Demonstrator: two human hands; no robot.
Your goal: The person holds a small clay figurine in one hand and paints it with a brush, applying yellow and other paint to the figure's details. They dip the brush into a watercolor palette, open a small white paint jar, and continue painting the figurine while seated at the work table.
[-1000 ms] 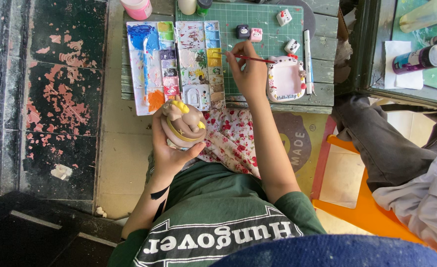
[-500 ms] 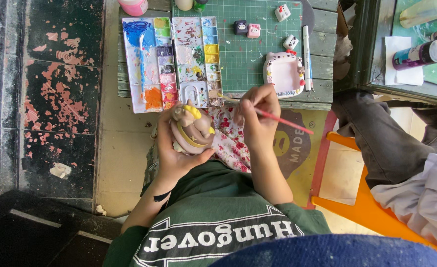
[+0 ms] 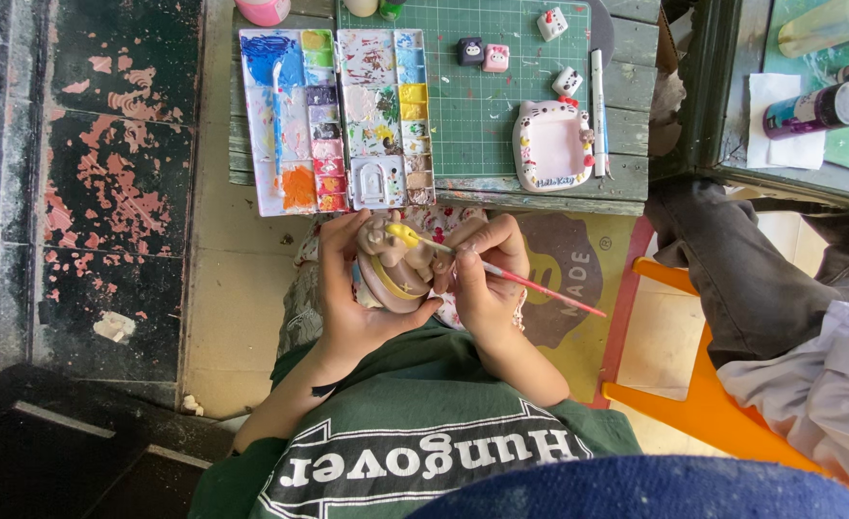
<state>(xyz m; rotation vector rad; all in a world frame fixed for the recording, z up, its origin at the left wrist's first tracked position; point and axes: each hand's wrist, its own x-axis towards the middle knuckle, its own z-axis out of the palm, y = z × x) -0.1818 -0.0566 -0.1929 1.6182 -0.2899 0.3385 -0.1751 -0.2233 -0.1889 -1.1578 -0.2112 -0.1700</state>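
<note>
Figurine [image 3: 393, 267], beige with yellow patches, gripped by left hand [image 3: 352, 298], right hand [image 3: 487, 279] pinching paintbrush [image 3: 511, 277]

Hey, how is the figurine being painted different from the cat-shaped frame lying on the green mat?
The figurine is held in the left hand above the lap; the cat-shaped frame lies flat on the green mat, untouched. The figurine is a rounded, brownish piece with yellow patches; the frame is flat, white and pink. The brush in the right hand touches the figurine, not the frame. Both are small painted craft pieces.
</note>
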